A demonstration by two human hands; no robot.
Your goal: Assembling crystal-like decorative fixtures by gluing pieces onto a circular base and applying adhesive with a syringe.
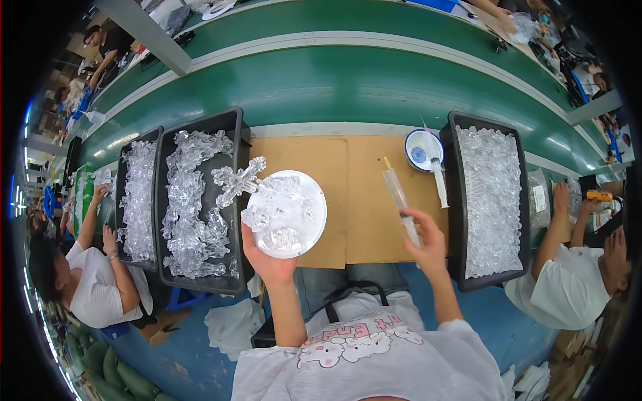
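My left hand (271,264) grips a round white plate (314,230) from below and its near left edge. Clear plastic pieces (281,237) sit on the plate. A clear plastic cross (237,182) juts out past its upper left rim; whether it is joined to the plate, I cannot tell. In my right hand (428,242) is a syringe (395,189), its yellow tip pointing up and away from me. Beyond that hand, a second syringe (438,177) leans in a white bowl with a blue rim (411,137).
Brown cardboard (364,234) covers the work surface. To the left stand two black bins (241,147) of clear plastic parts; another black bin (457,267) of small clear pieces stands right. A green conveyor (294,80) runs behind. People sit at work on both sides.
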